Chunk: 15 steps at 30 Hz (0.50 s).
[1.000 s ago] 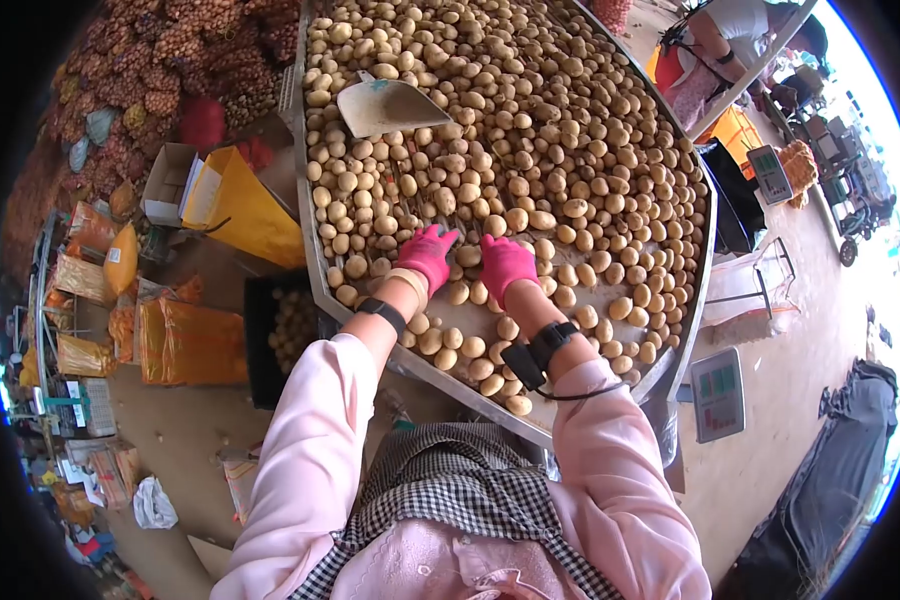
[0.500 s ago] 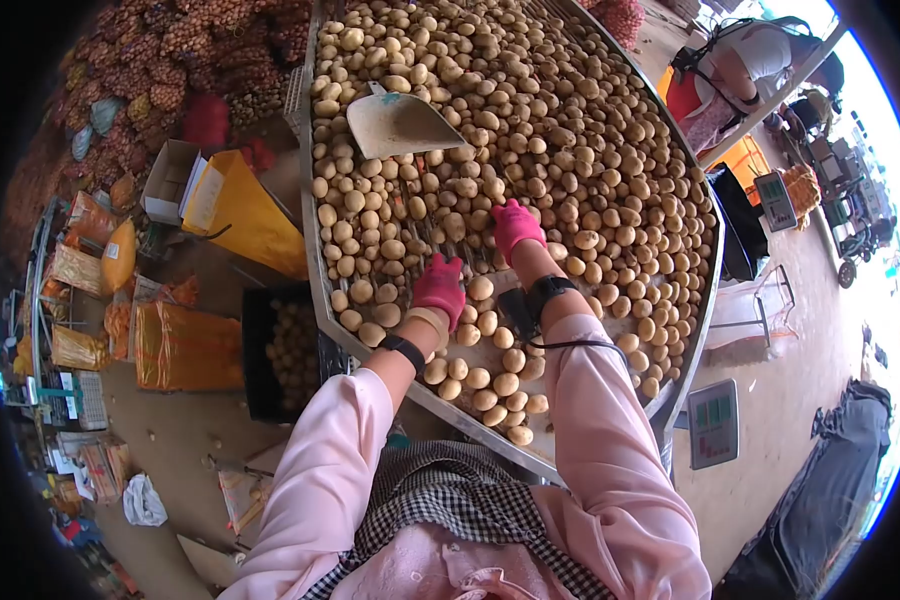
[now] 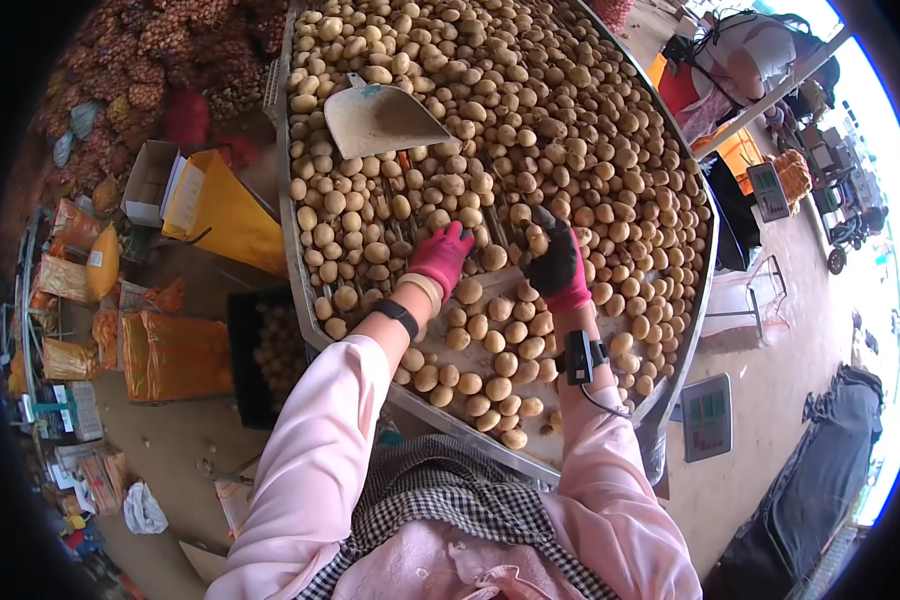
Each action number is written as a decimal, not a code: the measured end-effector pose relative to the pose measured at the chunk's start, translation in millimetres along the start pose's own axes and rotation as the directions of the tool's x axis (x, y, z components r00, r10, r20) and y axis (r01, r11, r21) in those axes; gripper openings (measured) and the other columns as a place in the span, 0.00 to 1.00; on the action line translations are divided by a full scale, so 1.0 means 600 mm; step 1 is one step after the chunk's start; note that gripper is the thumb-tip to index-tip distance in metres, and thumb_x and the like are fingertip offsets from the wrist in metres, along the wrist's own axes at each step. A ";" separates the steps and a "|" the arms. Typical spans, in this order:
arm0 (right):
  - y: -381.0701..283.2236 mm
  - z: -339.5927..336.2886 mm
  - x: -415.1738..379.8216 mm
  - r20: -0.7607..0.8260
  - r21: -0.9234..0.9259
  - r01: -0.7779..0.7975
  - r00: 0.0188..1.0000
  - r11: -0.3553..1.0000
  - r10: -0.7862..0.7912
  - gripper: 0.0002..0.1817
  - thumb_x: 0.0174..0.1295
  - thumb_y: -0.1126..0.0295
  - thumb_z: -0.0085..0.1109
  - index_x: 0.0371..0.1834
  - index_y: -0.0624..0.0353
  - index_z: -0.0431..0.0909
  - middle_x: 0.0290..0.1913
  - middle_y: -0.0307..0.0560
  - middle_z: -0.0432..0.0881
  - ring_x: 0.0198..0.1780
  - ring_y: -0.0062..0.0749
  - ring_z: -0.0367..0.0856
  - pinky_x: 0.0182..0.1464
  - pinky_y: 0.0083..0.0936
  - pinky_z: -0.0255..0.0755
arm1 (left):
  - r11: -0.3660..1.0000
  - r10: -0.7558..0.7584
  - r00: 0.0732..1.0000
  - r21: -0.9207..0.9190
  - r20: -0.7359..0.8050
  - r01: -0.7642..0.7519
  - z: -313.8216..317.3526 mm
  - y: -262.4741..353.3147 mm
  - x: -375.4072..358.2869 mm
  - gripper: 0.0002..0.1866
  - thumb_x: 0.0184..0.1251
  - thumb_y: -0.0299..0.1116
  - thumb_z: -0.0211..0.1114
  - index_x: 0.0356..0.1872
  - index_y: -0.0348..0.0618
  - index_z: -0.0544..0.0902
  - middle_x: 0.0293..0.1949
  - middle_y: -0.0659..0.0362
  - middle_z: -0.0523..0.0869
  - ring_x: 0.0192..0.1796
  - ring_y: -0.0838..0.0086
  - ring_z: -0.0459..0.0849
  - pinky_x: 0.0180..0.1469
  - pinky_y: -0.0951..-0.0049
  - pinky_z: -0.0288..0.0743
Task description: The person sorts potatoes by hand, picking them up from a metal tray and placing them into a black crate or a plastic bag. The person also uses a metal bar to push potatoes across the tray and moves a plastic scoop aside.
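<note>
Potatoes [image 3: 610, 190] cover a metal-edged sorting table [image 3: 292, 235] in front of me. My right hand [image 3: 562, 272], in a pink glove with a dark palm, is turned palm up. Its fingers curl around a potato [image 3: 537, 243]. To its left, my left hand [image 3: 440, 258] rests palm down in a matching pink glove, fingers slightly apart and touching potatoes; nothing shows in its grasp. Between and below the hands, loose potatoes [image 3: 493, 341] lie on the smooth near end. A pale scoop [image 3: 380, 118] lies on the potatoes at the upper left.
A black crate [image 3: 262, 350] with potatoes stands left of the table. Beyond it are yellow sacks [image 3: 220, 215] and a cardboard box [image 3: 152, 180]. Filled net bags [image 3: 160, 60] pile up at the back left. Scale displays [image 3: 708, 418] stand at right, where another person [image 3: 740, 60] bends over.
My right hand has turned from palm down to palm up, with a potato now in its fingers. My left hand has shifted slightly up over the potatoes. The camera view has shifted slightly.
</note>
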State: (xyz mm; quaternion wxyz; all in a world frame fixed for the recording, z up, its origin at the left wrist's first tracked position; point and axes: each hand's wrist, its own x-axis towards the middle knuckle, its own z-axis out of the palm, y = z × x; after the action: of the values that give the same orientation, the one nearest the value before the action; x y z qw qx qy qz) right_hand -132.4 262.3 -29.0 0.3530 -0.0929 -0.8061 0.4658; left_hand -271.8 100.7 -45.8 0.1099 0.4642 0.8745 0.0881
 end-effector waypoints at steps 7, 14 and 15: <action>-0.044 0.054 0.022 0.378 -0.234 -0.057 0.915 0.971 0.144 0.17 0.63 0.65 0.63 0.56 0.47 0.81 0.47 0.41 0.78 0.42 0.36 0.81 0.38 0.30 0.78 | 0.994 0.052 0.998 0.099 0.040 -0.056 -0.028 0.007 0.022 0.17 0.64 0.30 0.61 0.54 0.54 0.77 0.54 0.53 0.76 0.58 0.59 0.81 0.53 0.60 0.81; -0.066 0.082 0.057 0.717 -0.642 0.486 0.653 0.593 0.242 0.15 0.58 0.65 0.65 0.49 0.47 0.83 0.53 0.45 0.75 0.55 0.42 0.77 0.48 0.37 0.79 | 0.997 0.069 0.995 0.034 -0.074 -0.066 -0.006 -0.037 0.032 0.16 0.67 0.34 0.59 0.55 0.55 0.77 0.56 0.52 0.79 0.52 0.54 0.84 0.50 0.55 0.81; -0.032 0.108 0.039 0.692 -0.693 0.455 0.638 0.558 0.339 0.14 0.58 0.66 0.65 0.48 0.47 0.84 0.53 0.46 0.75 0.55 0.42 0.77 0.48 0.35 0.79 | 0.998 -0.022 0.988 -0.059 -0.153 0.013 -0.008 -0.042 0.026 0.15 0.67 0.35 0.61 0.54 0.54 0.78 0.56 0.52 0.79 0.50 0.53 0.84 0.50 0.55 0.81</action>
State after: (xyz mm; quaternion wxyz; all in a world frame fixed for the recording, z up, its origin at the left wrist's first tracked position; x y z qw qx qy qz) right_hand -188.5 218.5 -22.3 -0.0944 -0.0095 -0.9954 0.0092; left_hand -301.7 99.4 -49.4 0.0564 0.4448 0.8815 0.1479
